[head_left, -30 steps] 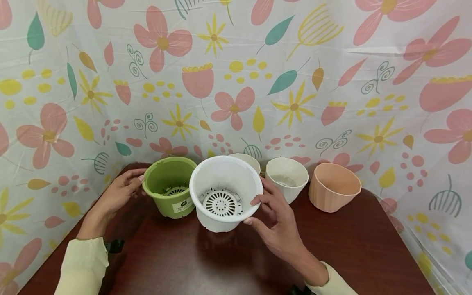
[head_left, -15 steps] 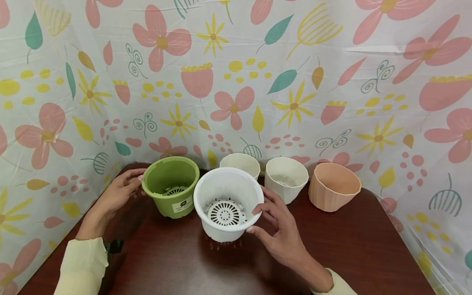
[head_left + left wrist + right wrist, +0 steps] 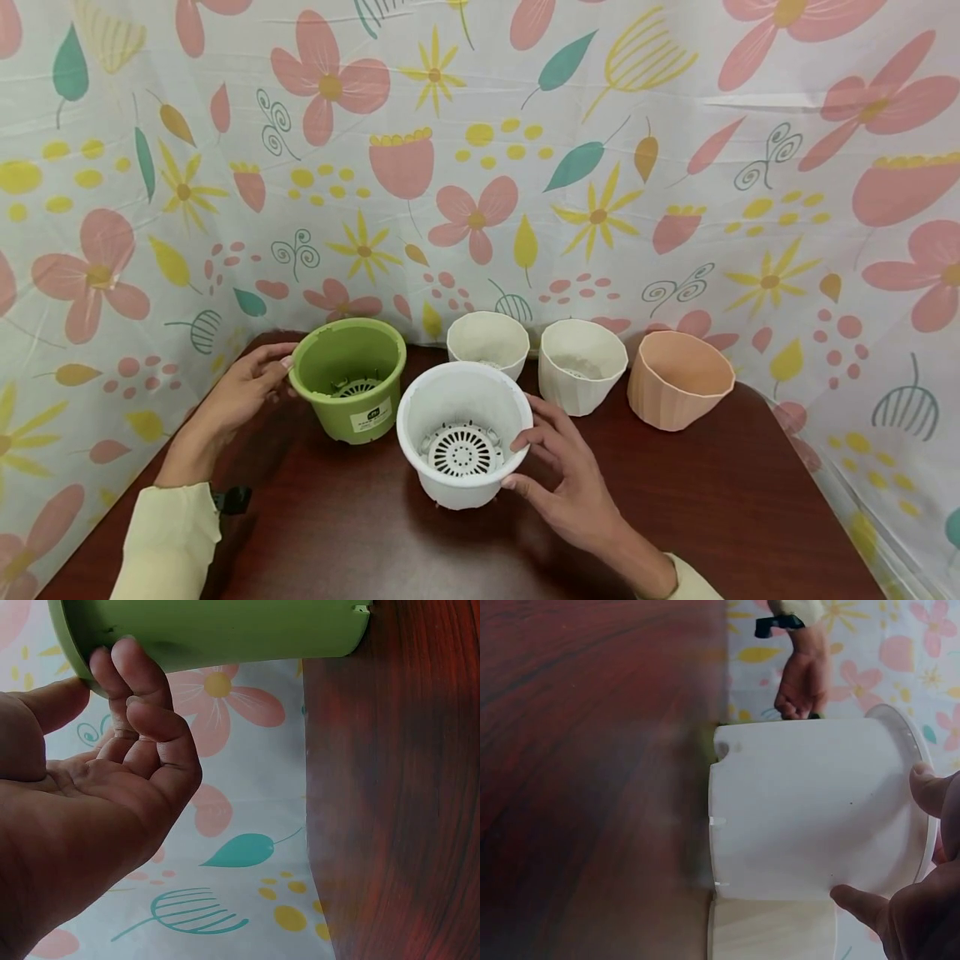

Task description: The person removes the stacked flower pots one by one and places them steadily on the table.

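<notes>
My left hand (image 3: 243,393) pinches the left rim of a green flowerpot (image 3: 352,350), which stands upright with a label on its front and a slotted bottom. In the left wrist view the thumb lies at its rim and the fingertips touch its wall. My right hand (image 3: 568,482) grips the right rim of a white flowerpot (image 3: 442,490), right of the green one and nearer to me. Its slotted bottom shows inside. The right wrist view shows its smooth side wall (image 3: 810,810) and notched lower edge; whether that edge touches the table cannot be told.
Behind the white flowerpot stand a cream faceted pot (image 3: 487,333), a second cream pot (image 3: 573,392) and a peach pot (image 3: 671,404), in a row along the back of the dark wood table (image 3: 337,542). A flower-printed curtain (image 3: 480,125) rises behind and beside the table.
The right hand has brought the white flowerpot down and towards me, away from the green one, uncovering more of the cream pot behind. The left hand and green flowerpot have stayed nearly still.
</notes>
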Action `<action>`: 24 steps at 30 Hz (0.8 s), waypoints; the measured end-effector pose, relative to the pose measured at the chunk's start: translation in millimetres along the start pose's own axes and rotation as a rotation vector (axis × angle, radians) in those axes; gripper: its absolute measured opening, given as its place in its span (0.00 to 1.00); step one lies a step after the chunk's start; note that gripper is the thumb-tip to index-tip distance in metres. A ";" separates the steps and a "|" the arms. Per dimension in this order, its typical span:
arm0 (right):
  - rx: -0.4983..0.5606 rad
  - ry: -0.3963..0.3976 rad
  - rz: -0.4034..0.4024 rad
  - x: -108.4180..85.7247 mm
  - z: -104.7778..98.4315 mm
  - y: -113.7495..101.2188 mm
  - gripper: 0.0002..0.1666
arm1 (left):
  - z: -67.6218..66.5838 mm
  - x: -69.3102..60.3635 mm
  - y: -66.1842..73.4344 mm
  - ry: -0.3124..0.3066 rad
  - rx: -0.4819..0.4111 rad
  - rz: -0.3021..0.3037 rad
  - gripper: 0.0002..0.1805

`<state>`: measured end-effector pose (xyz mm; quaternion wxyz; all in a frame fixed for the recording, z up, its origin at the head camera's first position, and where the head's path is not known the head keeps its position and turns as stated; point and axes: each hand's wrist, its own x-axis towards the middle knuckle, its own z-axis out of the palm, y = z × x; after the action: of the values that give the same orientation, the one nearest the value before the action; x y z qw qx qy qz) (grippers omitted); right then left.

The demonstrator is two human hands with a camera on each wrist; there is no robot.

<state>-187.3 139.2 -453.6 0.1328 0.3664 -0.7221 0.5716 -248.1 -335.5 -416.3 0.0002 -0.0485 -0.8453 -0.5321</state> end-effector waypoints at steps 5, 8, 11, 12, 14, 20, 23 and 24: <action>0.018 -0.018 -0.012 -1.9 3.4 1.9 0.23 | -0.1 -0.6 0.0 0.000 0.008 0.003 0.33; 0.023 -0.025 -0.012 -3.2 4.9 3.1 0.23 | -0.1 -0.7 -0.1 -0.001 0.016 0.012 0.33; 0.016 -0.026 -0.004 -4.4 6.0 4.2 0.23 | 0.2 -0.4 -0.2 0.002 0.023 0.017 0.32; 0.012 -0.026 0.001 -4.7 6.2 4.5 0.23 | 0.4 -0.2 -0.3 0.002 0.024 0.018 0.32; 0.007 -0.026 0.008 -5.2 6.4 5.1 0.23 | 0.4 -0.5 0.2 0.002 0.020 0.015 0.32; 0.001 -0.025 0.011 -5.2 6.5 7.0 0.22 | 0.2 -0.7 0.6 -0.007 0.002 0.012 0.33; 0.003 -0.025 0.014 -5.1 6.8 7.9 0.22 | 0.1 -0.8 0.3 -0.001 0.011 0.015 0.33; 0.002 -0.025 0.017 -5.1 6.9 8.3 0.22 | 0.0 -0.8 0.1 0.002 0.017 0.017 0.32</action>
<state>-187.8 135.4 -464.9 0.1184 0.3673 -0.7262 0.5690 -247.3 -335.5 -416.3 0.0058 -0.0551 -0.8492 -0.5252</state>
